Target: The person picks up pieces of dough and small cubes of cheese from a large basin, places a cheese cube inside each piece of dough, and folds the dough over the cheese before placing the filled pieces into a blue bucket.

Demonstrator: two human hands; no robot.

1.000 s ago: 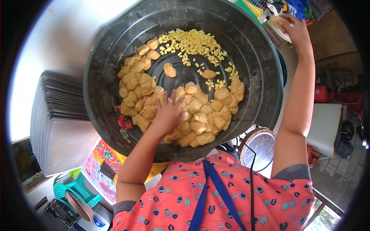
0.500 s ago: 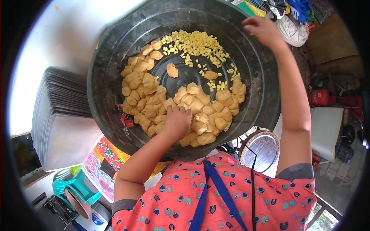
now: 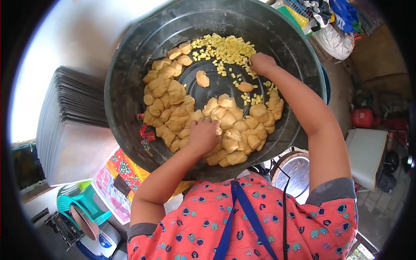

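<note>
Head view: left hand (image 3: 203,135) curled over dough lumps (image 3: 225,125) at six o'clock of black tub (image 3: 130,78), apparently gripping one; right hand (image 3: 261,63) bunched among yellow cubes (image 3: 225,50) at one o'clock, grasp unclear. Likely filling stage; next, cube into lump.

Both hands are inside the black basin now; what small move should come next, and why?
Probably the right hand closes on a few small yellow cubes, since it rests curled at their edge. The left hand already lies on the large tan dough lumps in the round black plastic basin.
</note>
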